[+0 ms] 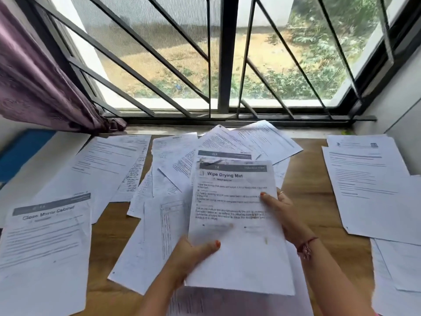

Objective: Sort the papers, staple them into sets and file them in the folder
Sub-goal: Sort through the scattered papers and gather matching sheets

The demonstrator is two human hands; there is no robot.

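Nearest, at six o'clock, both hands hold up one printed sheet headed "Wipe Drying Mat" [237, 215] above the wooden desk [305, 179]. The left hand [193, 252] has its grip closed on the sheet's lower left edge, thumb on top and the fingers hidden beneath; the right hand [281, 210] pinches the right edge, thumb pressed on the print, a ring on one finger and a thread band at the wrist. A second sheet with the same dark header band [224, 154] shows just behind the top of the held one (whether it is in the hands or lying on the desk, I cannot tell). At eight o'clock lies a sheet titled "Close Mirror Cabinet" [45, 238]. At the centre, toward twelve o'clock, loose papers [175, 160] overlap in a fanned heap. At three o'clock a neater stack of papers [369, 179] rests on the desk. At ten o'clock a blue folder [20, 153] lies beside a purple curtain [34, 83]. Farthest, at twelve o'clock, stands the barred window [223, 65].
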